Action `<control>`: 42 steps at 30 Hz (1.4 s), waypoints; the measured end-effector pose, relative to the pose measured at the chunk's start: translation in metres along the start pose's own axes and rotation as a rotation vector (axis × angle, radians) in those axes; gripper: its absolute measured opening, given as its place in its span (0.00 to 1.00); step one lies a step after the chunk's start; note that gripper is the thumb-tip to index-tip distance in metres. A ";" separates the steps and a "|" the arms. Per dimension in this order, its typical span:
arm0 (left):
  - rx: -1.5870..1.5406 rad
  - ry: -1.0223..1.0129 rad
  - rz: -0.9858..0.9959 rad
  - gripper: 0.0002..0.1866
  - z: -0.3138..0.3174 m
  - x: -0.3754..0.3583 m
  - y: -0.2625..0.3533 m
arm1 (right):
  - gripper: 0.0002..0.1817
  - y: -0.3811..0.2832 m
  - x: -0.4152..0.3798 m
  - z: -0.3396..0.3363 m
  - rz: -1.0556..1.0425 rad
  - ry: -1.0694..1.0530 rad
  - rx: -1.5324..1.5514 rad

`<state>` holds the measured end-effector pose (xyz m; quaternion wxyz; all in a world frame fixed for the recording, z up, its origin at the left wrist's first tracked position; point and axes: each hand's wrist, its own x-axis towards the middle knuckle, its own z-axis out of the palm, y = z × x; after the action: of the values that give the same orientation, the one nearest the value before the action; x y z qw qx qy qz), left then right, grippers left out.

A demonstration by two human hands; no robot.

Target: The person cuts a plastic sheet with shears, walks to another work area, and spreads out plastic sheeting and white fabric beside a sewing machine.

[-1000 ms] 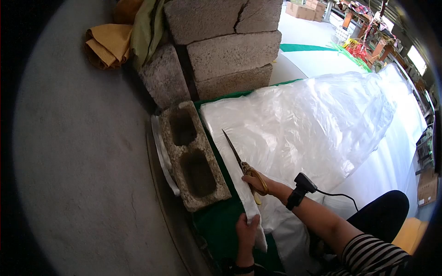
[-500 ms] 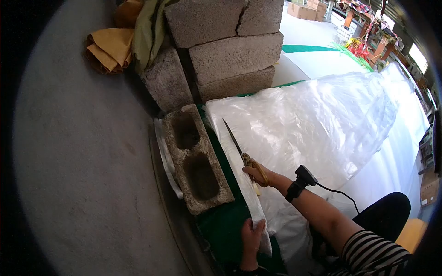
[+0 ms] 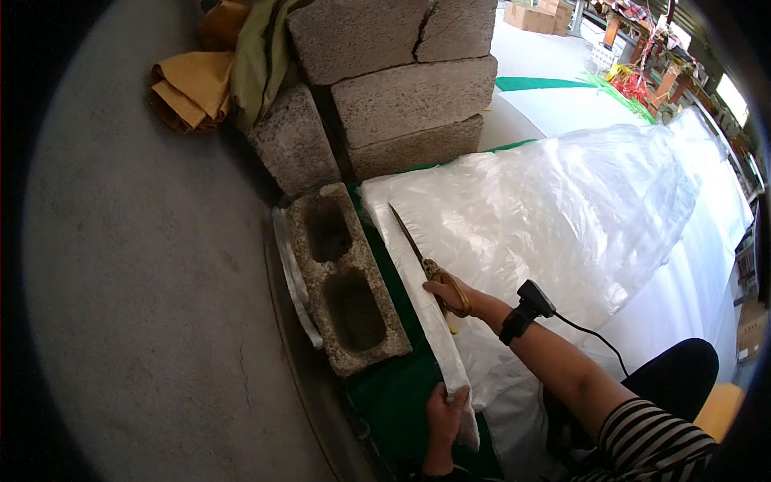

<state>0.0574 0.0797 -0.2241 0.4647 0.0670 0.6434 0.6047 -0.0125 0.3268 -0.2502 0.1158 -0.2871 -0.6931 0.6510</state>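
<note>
One expanse of crinkled, translucent plastic sheeting (image 3: 554, 217) fills the middle and runs off to the far right. Beyond its far left corner rises one stack of concrete blocks (image 3: 414, 92), three layers showing, the top one cracked, with one slanted block (image 3: 295, 145) on its left. One green cloth (image 3: 393, 398) shows along the sheeting's left side; on it sits one hollow block (image 3: 337, 267) with two holes. One white strip (image 3: 438, 321) runs along the sheeting's left edge; whether it is cut free, I cannot tell. One pair of scissors (image 3: 431, 271) lies over it, tip pointing far. Of two hands, the right hand (image 3: 475, 299) has its grip closed round the scissors' handles; the left hand (image 3: 444, 416) pinches the strip's near end.
</note>
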 end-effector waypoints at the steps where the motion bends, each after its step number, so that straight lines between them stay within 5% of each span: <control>1: 0.011 -0.013 -0.023 0.13 -0.001 -0.001 0.001 | 0.15 -0.004 0.000 -0.005 -0.001 0.001 0.001; 3: 0.023 -0.022 -0.046 0.13 -0.001 0.000 -0.004 | 0.18 -0.048 -0.007 -0.014 0.303 -0.231 -0.016; 9: 0.272 -0.115 -0.041 0.18 -0.001 0.003 0.019 | 0.13 -0.004 0.000 0.001 -0.021 -0.046 0.057; 11: 0.835 -0.190 0.144 0.26 -0.008 0.003 0.051 | 0.13 -0.018 -0.007 -0.007 -0.002 -0.025 0.052; 13: 0.791 -0.094 0.326 0.32 -0.005 0.009 0.130 | 0.13 -0.023 -0.012 -0.011 0.026 -0.016 0.062; 15: 0.775 0.021 0.480 0.33 -0.004 0.049 0.166 | 0.24 -0.017 -0.014 -0.020 0.124 -0.060 -0.009; 20: 0.678 0.126 0.341 0.41 0.016 0.182 0.205 | 0.29 -0.021 -0.029 -0.025 0.085 -0.025 -0.082; 22: 0.328 0.058 0.072 0.45 0.030 0.201 0.224 | 0.29 -0.031 -0.038 -0.028 0.105 -0.025 -0.086; 26: -0.049 0.107 0.246 0.48 0.047 0.269 0.194 | 0.28 -0.030 -0.044 -0.029 0.147 -0.021 -0.100; 27: -0.049 0.104 0.253 0.48 0.053 0.275 0.203 | 0.27 -0.029 -0.043 -0.031 0.129 -0.006 -0.120; 28: -0.002 0.298 0.217 0.41 0.056 0.284 0.211 | 0.38 -0.042 -0.046 -0.038 0.180 -0.093 -0.126; 29: 0.044 0.492 0.178 0.35 0.054 0.293 0.216 | 0.38 -0.039 -0.045 -0.039 0.175 -0.091 -0.126; 33: 0.053 0.302 0.280 0.24 0.033 0.314 0.230 | 0.35 -0.028 -0.053 -0.034 0.072 -0.068 -0.131; 34: 0.133 0.430 0.316 0.18 0.030 0.326 0.225 | 0.33 -0.024 -0.053 -0.033 0.119 -0.117 -0.039; 42: 0.349 0.358 0.527 0.15 0.011 0.328 0.223 | 0.19 0.006 -0.058 -0.036 0.259 -0.312 0.194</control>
<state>-0.2246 0.3576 -0.2044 0.1543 0.2019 0.7687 0.5870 0.0549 0.3246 -0.2395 -0.0504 -0.2569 -0.5942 0.7605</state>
